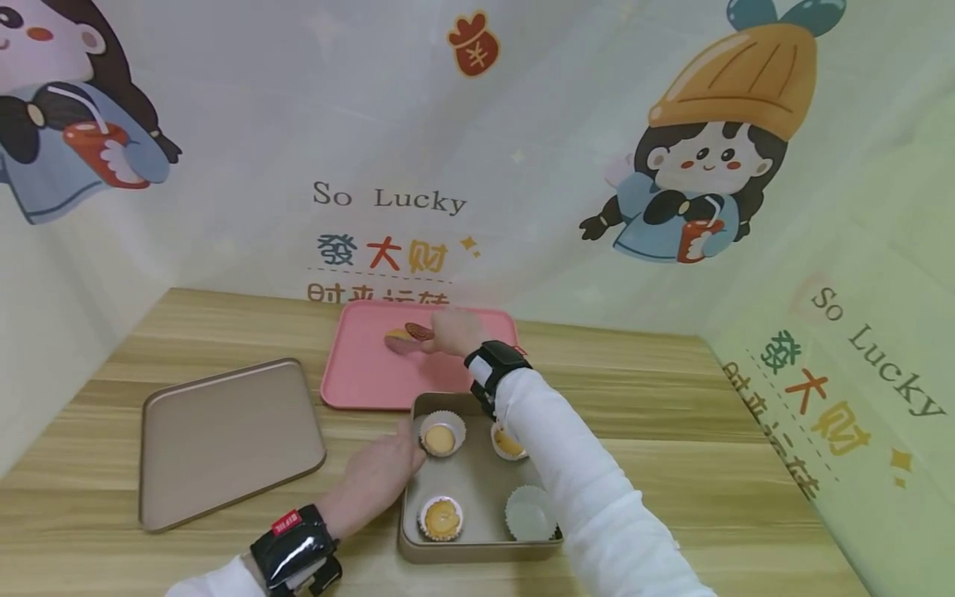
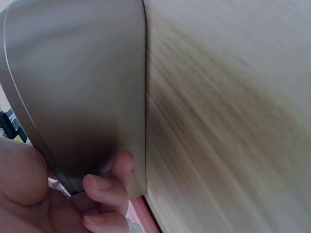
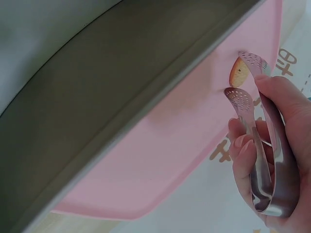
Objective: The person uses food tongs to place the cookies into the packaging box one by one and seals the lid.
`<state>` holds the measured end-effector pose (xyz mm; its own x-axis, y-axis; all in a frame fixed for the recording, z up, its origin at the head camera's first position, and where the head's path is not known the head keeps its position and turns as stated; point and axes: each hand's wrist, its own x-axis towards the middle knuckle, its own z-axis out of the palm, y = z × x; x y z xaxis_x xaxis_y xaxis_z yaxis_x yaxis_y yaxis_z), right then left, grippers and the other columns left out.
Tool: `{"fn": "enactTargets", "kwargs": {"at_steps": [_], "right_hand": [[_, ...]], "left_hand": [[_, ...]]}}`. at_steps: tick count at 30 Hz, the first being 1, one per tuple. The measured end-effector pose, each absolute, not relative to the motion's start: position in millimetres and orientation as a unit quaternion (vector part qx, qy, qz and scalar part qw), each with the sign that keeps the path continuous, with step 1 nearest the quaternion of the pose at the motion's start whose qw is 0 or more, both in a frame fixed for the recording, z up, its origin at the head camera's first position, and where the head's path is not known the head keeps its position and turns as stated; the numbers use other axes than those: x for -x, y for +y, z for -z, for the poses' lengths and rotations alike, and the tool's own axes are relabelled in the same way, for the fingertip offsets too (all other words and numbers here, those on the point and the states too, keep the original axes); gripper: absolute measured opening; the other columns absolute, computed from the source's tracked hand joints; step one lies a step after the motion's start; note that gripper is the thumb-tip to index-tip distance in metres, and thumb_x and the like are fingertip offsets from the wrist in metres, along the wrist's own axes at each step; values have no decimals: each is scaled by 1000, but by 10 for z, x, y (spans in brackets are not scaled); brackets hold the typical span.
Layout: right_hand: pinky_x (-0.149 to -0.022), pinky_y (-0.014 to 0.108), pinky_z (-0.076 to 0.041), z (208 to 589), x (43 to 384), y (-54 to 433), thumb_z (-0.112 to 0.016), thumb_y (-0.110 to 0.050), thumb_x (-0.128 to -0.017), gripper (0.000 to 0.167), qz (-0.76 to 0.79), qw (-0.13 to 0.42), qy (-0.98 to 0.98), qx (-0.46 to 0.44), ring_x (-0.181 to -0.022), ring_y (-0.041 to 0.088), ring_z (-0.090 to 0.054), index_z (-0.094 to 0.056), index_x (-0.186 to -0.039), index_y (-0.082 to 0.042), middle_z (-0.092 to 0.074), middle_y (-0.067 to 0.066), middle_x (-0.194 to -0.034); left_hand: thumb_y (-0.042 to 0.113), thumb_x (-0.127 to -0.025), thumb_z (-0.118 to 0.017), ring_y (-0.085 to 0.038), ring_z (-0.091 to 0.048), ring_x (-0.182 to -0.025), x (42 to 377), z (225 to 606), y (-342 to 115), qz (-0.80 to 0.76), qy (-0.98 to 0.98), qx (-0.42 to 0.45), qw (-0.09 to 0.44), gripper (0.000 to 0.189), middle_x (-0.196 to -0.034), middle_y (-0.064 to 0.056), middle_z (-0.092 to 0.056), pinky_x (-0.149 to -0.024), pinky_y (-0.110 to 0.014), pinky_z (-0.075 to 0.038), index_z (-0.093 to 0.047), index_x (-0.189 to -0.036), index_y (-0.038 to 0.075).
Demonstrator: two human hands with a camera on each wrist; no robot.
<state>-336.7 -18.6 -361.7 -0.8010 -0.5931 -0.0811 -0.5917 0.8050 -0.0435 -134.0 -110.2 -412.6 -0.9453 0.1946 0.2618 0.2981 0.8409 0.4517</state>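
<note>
My right hand [image 1: 457, 332] holds metal tongs [image 3: 289, 182] with perforated round ends, over the pink tray [image 1: 358, 373]. The tong ends stand on either side of a small golden-yellow piece of pastry [image 3: 238, 73] on that tray. At the left side of a deep bronze baking pan [image 1: 477, 550], my left hand [image 1: 376, 468] grips the wall near its far corner, fingers curled against the outside in the left wrist view. Inside the pan, small tarts [image 1: 442, 519] sit in fluted paper cups; one pale cup [image 1: 531, 512] at the near right holds no tart. My right forearm partly covers the far-right tart [image 1: 509, 442].
A flat bronze tray [image 1: 231, 448] lies on the wooden table [image 1: 642, 398] to the left. The pink tray lies just beyond the pan. Printed cloth walls [image 1: 537, 166] rise behind the table and along its sides.
</note>
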Motion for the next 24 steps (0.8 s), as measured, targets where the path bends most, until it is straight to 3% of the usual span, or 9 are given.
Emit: {"fn": "enactTargets", "kwargs": {"at_steps": [10, 19, 24], "right_hand": [[-56, 26, -36, 3584, 3336, -77, -69, -32, -80, 35, 14, 48, 943, 328, -54, 13, -39, -46, -63, -10, -40, -2, -57], [-44, 22, -25, 3422, 3266, 172, -67, -27, -81, 43, 11, 44, 931, 363, -46, 9, -31, -37, -53, -14, -29, -5, -49], [-45, 21, -29, 3359, 3222, 391, -67, -30, -81, 33, 4, 11, 922, 387, -49, 8, -36, -53, -56, -12, -37, -7, -50]], "left_hand": [[11, -87, -55, -14, -37, -39, 1357, 4142, -1082, 242, -955, 129, 108, 19, -49, 0, -35, -30, -26, -31, -42, -89, -2], [10, -89, -54, -13, -35, -39, 1382, 4160, -1076, 259, -952, 134, 99, 17, -49, 2, -35, -31, -26, -29, -40, -88, 1], [11, -89, -54, -12, -35, -41, 1375, 4152, -1082, 266, -948, 144, 101, 17, -51, 3, -34, -33, -26, -29, -41, -91, 0]]}}
